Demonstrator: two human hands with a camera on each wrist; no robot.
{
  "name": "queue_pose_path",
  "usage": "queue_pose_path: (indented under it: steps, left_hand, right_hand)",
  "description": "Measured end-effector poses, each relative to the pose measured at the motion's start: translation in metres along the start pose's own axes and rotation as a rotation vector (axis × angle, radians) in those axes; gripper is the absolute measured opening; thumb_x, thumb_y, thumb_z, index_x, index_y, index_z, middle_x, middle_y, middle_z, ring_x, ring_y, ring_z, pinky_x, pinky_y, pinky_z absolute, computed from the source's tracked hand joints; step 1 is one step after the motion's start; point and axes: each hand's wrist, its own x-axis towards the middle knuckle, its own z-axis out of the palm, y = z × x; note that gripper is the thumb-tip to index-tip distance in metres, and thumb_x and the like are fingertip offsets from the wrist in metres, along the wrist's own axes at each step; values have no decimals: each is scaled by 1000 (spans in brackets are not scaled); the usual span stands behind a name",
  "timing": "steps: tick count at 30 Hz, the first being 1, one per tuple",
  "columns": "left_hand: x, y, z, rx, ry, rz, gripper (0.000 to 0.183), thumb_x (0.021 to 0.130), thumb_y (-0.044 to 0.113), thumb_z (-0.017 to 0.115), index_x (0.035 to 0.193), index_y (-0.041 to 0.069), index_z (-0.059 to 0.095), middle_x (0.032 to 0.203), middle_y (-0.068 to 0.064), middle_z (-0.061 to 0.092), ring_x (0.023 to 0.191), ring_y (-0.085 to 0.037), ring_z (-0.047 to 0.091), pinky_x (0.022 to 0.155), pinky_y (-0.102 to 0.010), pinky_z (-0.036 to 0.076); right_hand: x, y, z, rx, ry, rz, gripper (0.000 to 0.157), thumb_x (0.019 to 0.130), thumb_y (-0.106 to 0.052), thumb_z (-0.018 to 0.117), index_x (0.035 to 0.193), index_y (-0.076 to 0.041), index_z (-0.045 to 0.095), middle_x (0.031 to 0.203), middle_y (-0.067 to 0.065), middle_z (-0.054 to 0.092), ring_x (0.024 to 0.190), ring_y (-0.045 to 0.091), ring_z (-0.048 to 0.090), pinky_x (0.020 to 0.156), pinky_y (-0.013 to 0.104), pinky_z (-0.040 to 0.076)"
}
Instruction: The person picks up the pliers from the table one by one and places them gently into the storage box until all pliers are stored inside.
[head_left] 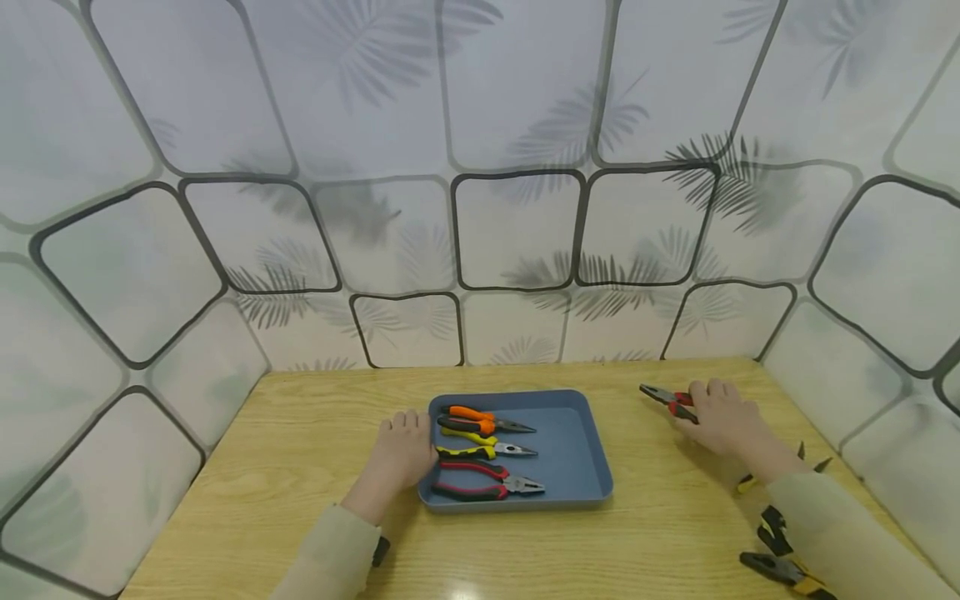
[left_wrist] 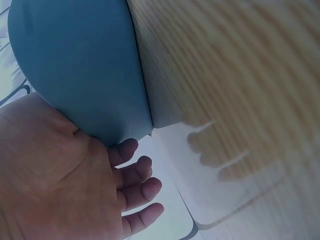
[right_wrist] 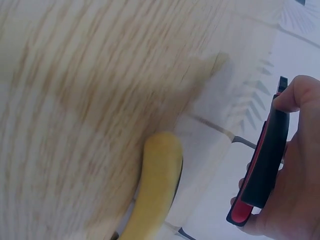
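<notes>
My left hand (head_left: 406, 451) rests against the left rim of a blue-grey tray (head_left: 577, 458). In the left wrist view its fingers (left_wrist: 142, 190) are loosely bent beside the tray's outer wall (left_wrist: 80, 65); the thumb is hidden. Inside the tray lie orange-and-black pliers (head_left: 480, 423), yellow-and-black long-nose pliers (head_left: 480, 451) and red-and-black pliers (head_left: 491, 483), all pointing right. Over the table's far right, my right hand (head_left: 726, 417) grips red-and-black pliers (head_left: 667, 397) by the handles, jaws pointing left. In the right wrist view, the thumb presses along one handle (right_wrist: 272, 160).
Several more pliers lie at the right near my forearm, among them yellow-and-black pliers (head_left: 787, 571) and a pair with spread tips (head_left: 813, 460), partly hidden by the sleeve. A yellow handle (right_wrist: 155, 185) shows in the right wrist view. Patterned walls border the wooden table (head_left: 322, 408).
</notes>
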Motion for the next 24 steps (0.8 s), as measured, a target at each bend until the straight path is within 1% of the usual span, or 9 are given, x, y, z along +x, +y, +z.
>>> queue_pose_path:
  steps: [5, 8, 11, 15, 19, 24]
  left_hand:
    - [1, 0, 1, -1, 2, 0, 39, 89, 30, 51, 115, 0, 50, 103, -16, 52, 98, -31, 49, 87, -49, 39]
    - [0, 0, 1, 1, -4, 1, 39, 89, 30, 51, 114, 0, 50, 102, -16, 51, 97, -31, 48, 87, -49, 39]
    - [0, 0, 1, 1, -12, 0, 38, 89, 30, 51, 113, 0, 49, 100, -15, 50, 96, -31, 47, 86, -49, 39]
    - [0, 0, 1, 7, -6, 2, 37, 89, 31, 51, 112, 1, 49, 99, -15, 50, 96, -31, 47, 86, -48, 39]
    - [0, 0, 0, 15, 3, 8, 36, 89, 31, 52, 110, 1, 49, 97, -14, 50, 95, -30, 48, 84, -47, 39]
    - [-1, 0, -1, 8, -11, 8, 37, 90, 30, 51, 112, 1, 49, 102, -16, 51, 99, -32, 48, 88, -49, 38]
  right_hand:
    - [-2, -2, -1, -22, 3, -10, 55, 86, -57, 55, 101, -5, 46, 86, 14, 43, 80, 33, 43, 50, 41, 35]
    - [-4, -6, -4, -19, 9, -17, 56, 86, -59, 53, 101, -5, 46, 86, 14, 43, 78, 31, 42, 50, 40, 33]
    - [-6, -10, -6, -21, 24, -29, 57, 86, -60, 53, 102, -6, 46, 89, 14, 44, 79, 30, 43, 51, 41, 34]
    - [-8, -14, -8, -22, 43, -48, 57, 86, -60, 53, 103, -6, 47, 89, 14, 45, 81, 31, 44, 51, 42, 35]
    - [-8, -18, -9, -23, 52, -64, 54, 85, -59, 54, 100, -8, 47, 87, 12, 44, 79, 29, 43, 51, 41, 34]
    - [-9, -24, -9, -21, 61, -91, 51, 85, -57, 57, 99, -8, 46, 88, 11, 44, 80, 29, 43, 52, 43, 33]
